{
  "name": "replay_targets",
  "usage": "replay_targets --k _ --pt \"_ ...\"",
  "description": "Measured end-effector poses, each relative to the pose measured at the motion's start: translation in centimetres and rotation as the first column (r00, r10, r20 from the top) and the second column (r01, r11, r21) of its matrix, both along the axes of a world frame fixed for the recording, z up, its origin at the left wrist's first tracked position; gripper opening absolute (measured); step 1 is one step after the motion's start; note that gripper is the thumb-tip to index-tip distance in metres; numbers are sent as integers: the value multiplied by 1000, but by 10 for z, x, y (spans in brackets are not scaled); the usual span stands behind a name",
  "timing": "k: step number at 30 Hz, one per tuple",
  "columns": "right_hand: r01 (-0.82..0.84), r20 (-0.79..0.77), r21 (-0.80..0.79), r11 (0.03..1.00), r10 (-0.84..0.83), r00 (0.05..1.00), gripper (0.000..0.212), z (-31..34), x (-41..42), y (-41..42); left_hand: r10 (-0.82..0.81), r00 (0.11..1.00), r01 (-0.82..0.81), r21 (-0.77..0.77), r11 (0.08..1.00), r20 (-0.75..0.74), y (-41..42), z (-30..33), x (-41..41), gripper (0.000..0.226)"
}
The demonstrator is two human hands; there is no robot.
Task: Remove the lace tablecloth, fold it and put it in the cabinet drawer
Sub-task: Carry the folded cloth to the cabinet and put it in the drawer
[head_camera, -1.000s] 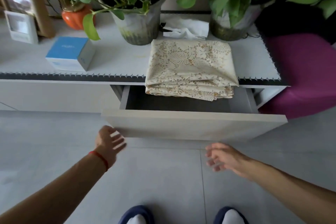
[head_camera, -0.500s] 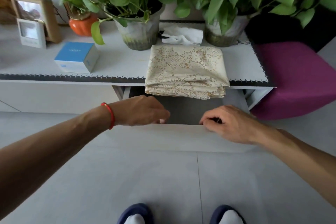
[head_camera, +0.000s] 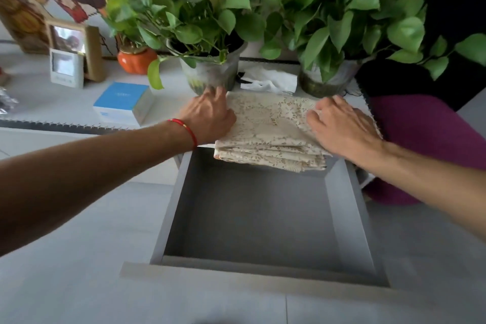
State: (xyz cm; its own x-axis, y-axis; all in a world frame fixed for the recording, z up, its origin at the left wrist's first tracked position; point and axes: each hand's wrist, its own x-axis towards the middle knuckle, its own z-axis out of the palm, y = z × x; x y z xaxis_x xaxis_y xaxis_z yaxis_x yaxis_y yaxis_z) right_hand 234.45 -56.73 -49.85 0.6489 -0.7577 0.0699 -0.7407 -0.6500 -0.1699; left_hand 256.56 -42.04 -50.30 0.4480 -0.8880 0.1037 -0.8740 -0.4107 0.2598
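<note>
Far left of the counter [head_camera: 52,102]: photo frame [head_camera: 71,45], little white display [head_camera: 67,68] in front of it, orange vase [head_camera: 135,60] further in. Blue box [head_camera: 123,102] near the front edge. None of it in the way.

Then the left grip [head_camera: 210,116], red string on the wrist, laid flat against the left edge of the folded lace tablecloth [head_camera: 271,123], fingers straight and reaching toward the left pothos pot [head_camera: 210,73]. Released, no pinch to be seen, though can't rule out a thumb tucked under the fold.

Tablecloth itself: already folded into a thick stack, sitting at the counter's front edge between the two pots, front folds hanging slightly over the drawer [head_camera: 349,218]. White tissue [head_camera: 268,79] just behind it.

Right grip [head_camera: 342,126] resting on top of the stack's right end, fingers only lightly bent, pressing rather than clenching.

Big change from half a second ago: both off the drawer front and up on the cloth, drawer now pulled way out with bare grey bottom showing. So opening done, probably just scoop, lower straight down, push shut.

Far right: second pothos pot [head_camera: 326,79] and a purple seat [head_camera: 434,134] beside the counter's end.
</note>
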Motion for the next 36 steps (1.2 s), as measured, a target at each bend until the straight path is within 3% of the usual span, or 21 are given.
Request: replay_targets --k 3,6,10,12,13,15,17,21,24,27,29,30,33,36 --pt "133 73 93 987 -140 988 62 -10 21 -1 47 998 -49 -55 997 -41 -6 -21 -1 44" --pt "235 154 329 914 -298 942 72 -16 27 -7 166 960 -189 -84 978 -227 -11 -26 -1 53" --pt "206 338 619 758 -493 802 66 -18 23 -10 255 714 -403 -85 911 -652 -6 -18 -5 61" --pt "147 362 744 652 -578 732 63 -14 15 -7 192 646 -425 -139 894 -739 6 -15 -14 57" --pt "120 373 756 644 -574 729 54 -14 9 -3 131 651 -406 -197 893 -748 14 -17 -22 48" --pt "76 419 667 741 -458 784 33 -17 -9 11 37 692 -384 -324 865 -721 38 -27 -41 36" --pt "-14 489 569 822 -325 809 24 -24 -31 29 -14 712 -372 -394 841 -702 63 -45 -59 39" --pt "-188 606 463 866 -155 780 18 -43 -70 72 -102 695 -259 -380 888 -711 100 -77 -79 41" --pt "-148 535 526 837 -190 823 22 -75 -89 83 31 660 -236 -169 957 -750 105 -97 -74 44" --pt "-64 322 808 586 -349 880 33 -105 -89 78 224 559 -237 104 966 -798 93 -120 -65 51" --pt "10 225 855 518 -388 894 36 -128 -79 59 280 492 -244 178 953 -824 82 -135 -61 54" --pt "45 186 852 522 -382 905 35 -137 -73 49 297 502 -250 192 949 -812 77 -140 -59 54" --pt "122 94 793 597 -317 944 25 -157 -56 28 288 668 -219 188 957 -686 63 -153 -47 52" --pt "135 12 738 662 -212 977 14 -164 -46 17 287 668 -202 204 958 -687 58 -158 -37 49"
